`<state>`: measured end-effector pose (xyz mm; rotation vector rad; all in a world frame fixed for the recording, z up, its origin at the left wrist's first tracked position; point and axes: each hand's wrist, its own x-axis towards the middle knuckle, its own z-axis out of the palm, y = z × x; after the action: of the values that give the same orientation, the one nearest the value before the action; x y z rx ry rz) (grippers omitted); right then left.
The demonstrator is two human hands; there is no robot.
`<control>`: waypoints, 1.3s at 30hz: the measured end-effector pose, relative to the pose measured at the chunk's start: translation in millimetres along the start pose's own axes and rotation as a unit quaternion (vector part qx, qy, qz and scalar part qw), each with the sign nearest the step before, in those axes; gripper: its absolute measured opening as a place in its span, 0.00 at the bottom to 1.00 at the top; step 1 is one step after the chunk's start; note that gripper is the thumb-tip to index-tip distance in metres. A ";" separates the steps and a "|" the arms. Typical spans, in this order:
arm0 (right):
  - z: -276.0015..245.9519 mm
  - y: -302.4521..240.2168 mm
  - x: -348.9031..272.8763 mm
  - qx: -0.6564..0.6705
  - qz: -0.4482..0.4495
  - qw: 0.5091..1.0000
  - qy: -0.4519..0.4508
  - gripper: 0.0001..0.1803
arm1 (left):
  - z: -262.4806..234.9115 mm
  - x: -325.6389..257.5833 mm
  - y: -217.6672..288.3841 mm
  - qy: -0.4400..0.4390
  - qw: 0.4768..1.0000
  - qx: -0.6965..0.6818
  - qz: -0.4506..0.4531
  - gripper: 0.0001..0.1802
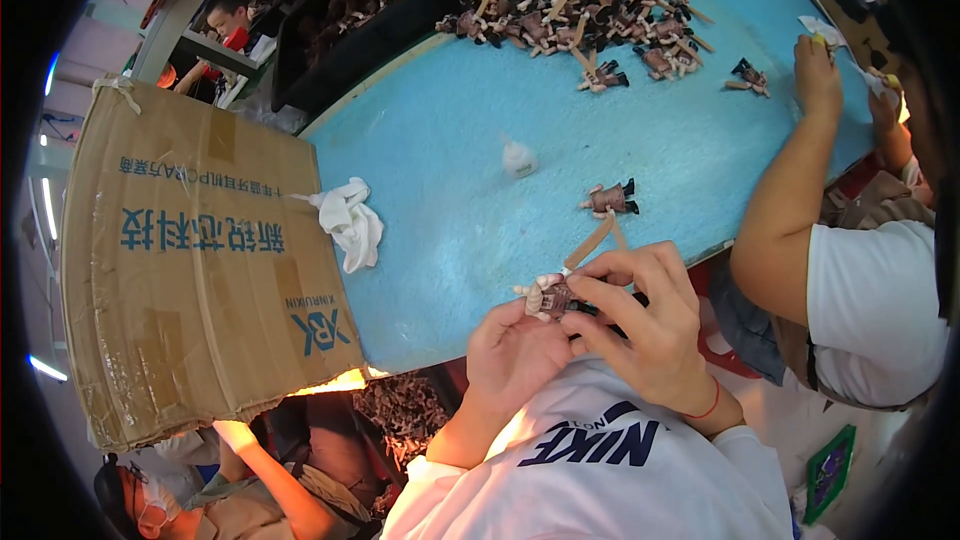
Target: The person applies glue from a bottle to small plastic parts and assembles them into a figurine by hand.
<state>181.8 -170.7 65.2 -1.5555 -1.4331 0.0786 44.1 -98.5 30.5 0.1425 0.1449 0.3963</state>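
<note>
Both my hands are close together at the near edge of the blue table [440,150], holding one small brown toy figure [549,296] with pale arms and a tan strap. My left hand [512,350] cups the figure from below. My right hand [640,315] pinches it from above with thumb and fingers. Another small brown figure [611,200] lies on the table just beyond my hands. A small white lump [518,159] sits farther out on the blue surface.
A large cardboard box [190,260] stands at the left, a white crumpled cloth [350,222] beside it. A heap of several figures [590,5] covers the far table. A person in a white shirt [870,310] works at the right, hand [818,75] on the table.
</note>
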 end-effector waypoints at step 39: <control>-5.9 6.0 -13.3 0.443 0.191 0.875 -0.051 0.38 | 11.1 -2.3 2.0 0.041 0.658 0.692 0.296 0.29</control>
<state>185.8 -183.6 57.0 -1.0217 -0.9094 0.9361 43.2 -98.8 42.0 1.7513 0.4828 0.8852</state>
